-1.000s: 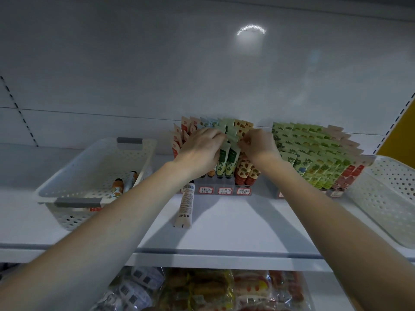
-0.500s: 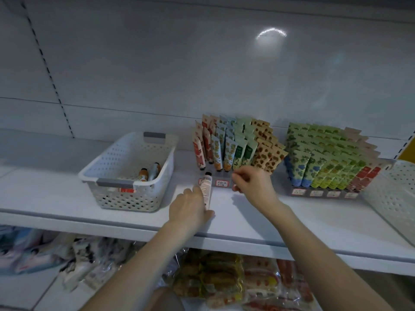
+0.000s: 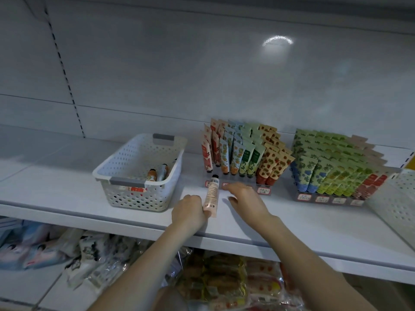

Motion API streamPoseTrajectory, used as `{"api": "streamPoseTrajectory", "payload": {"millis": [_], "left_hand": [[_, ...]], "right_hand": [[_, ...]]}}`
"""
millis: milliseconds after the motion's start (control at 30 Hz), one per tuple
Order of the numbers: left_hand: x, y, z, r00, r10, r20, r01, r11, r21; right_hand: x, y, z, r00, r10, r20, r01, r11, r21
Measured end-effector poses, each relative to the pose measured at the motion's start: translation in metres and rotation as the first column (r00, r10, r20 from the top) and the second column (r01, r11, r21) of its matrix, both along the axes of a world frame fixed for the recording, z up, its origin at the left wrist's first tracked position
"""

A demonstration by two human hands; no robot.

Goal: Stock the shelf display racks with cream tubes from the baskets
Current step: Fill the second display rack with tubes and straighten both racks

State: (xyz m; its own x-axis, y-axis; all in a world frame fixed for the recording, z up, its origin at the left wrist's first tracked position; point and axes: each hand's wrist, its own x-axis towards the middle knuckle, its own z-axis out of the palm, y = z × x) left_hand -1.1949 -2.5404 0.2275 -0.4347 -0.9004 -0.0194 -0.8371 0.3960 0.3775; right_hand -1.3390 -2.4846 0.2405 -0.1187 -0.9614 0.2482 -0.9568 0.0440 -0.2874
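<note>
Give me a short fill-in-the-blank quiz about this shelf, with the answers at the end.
1. The left hand grips the pink tube, whose cap is ___.
2. The right hand holds ___.
3. The left basket has ___ handles.
Answers: black; nothing; grey.

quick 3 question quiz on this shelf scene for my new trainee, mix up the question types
1. Multiple choice: which hand grips the peach cream tube? A) left B) right C) neither
2. True or false: the white basket with grey handles is empty.
3. Count: how many display racks stand on the shelf?

Key
1. A: the left hand holds its crimped end.
2. False: tubes lie inside.
3. Two.
</note>
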Motion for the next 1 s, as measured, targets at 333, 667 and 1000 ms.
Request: {"api": "streamPoseTrajectory", "payload": {"millis": [333, 667, 1000], "left_hand": [[0.007, -0.004, 0.019, 0.843, 0.181, -0.507, 0.019, 0.931, 0.363], [0.008, -0.001, 0.039, 0.631, 0.103, -0.769, 0.075, 0.979, 0.192], [0.011, 0.010, 0.035, 0.649, -0.171, -0.741, 0.124, 0.985, -0.118]], "right_hand": [[-0.004, -0.015, -0.009, 0.946, 0.189, -0.264, -0.240, 0.954, -0.179], [-0.006, -0.013, 0.011, 0.976, 0.217, 0.007, -0.203, 0.926, -0.319], [0.016, 0.013, 0.069, 0.510, 0.105, 0.854, 0.072, 0.984, -0.164]]}}
